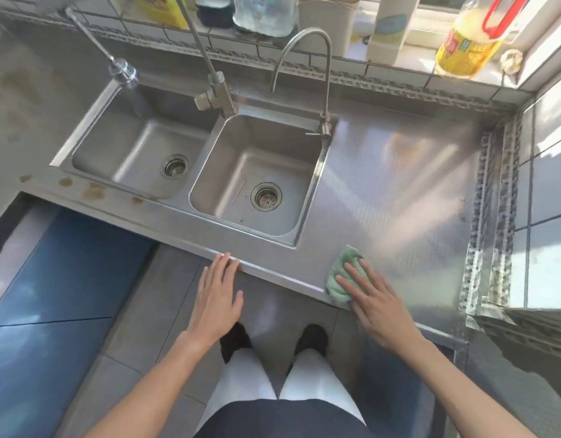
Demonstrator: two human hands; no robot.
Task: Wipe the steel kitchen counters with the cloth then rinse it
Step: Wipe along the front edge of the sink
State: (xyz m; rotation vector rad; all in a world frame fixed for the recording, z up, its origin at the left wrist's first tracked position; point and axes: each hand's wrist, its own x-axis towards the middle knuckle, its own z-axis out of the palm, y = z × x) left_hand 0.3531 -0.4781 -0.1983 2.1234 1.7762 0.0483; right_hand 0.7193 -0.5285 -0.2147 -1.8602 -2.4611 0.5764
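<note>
Right hand (pixel 372 294) presses flat, fingers spread, on a green cloth (pixel 342 279) at the counter's (pixel 399 191) front edge; open left hand (pixel 217 297) touches that edge.

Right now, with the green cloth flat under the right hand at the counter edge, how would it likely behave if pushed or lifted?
The bunched green terry cloth looks soft, so it would probably droop if lifted. Under the flat right hand it should slide easily over the smooth steel counter. It slightly overhangs the front edge, so a push that way might drop it.
</note>
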